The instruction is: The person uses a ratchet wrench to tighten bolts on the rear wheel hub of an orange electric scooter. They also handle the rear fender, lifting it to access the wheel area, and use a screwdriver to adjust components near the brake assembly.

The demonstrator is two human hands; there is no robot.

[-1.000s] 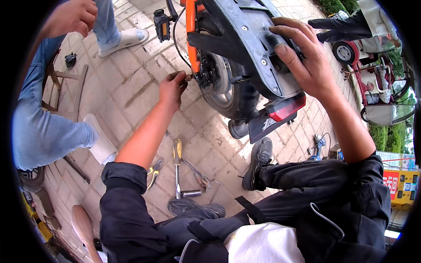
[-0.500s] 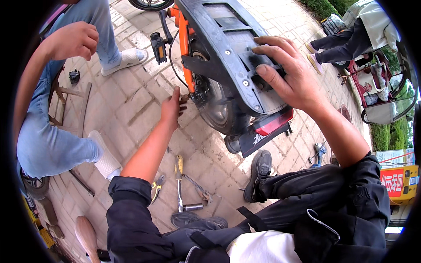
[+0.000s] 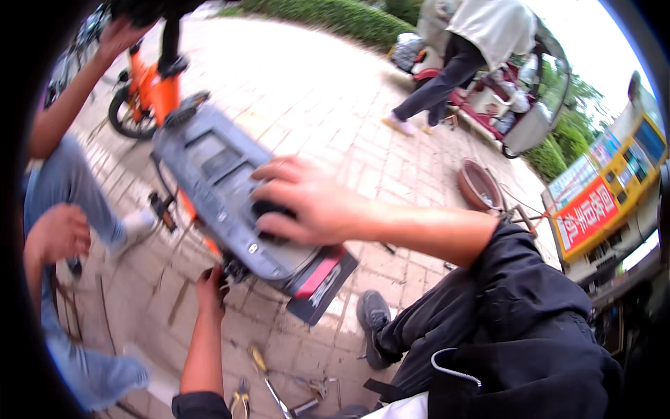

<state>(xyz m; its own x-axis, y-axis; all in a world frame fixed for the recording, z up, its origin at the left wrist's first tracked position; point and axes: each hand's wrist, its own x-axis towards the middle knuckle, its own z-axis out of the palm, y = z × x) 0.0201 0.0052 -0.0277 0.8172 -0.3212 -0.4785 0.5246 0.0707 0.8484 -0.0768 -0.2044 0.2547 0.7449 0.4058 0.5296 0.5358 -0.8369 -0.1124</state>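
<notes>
An orange bicycle (image 3: 165,94) with a dark plastic rear rack (image 3: 209,140) stands in front of me. My right hand (image 3: 300,202) lies spread over the rack, its fingertips around a blurred black part. Below the rack my left hand (image 3: 211,286) is curled at the rear wheel's hub area; what its fingers hold is hidden. A red rear light and dark plate (image 3: 321,286) hang at the rack's end. On the paving below lie a yellow-handled tool (image 3: 258,361) and pliers (image 3: 240,401), with other metal tools nearby.
A co-worker in jeans (image 3: 84,195) sits at left, one hand (image 3: 59,230) loosely bent, another raised at the handlebar. A person (image 3: 481,35) walks by a red tricycle (image 3: 481,112). A brown tub (image 3: 474,183) and a yellow machine (image 3: 607,202) stand at right; a hedge (image 3: 307,17) runs behind.
My view has swung upward, bringing the bicycle's front and the hedge into sight, with blur. A co-worker's hand now shows high at the handlebar. My hands remain at the rack and hub.
</notes>
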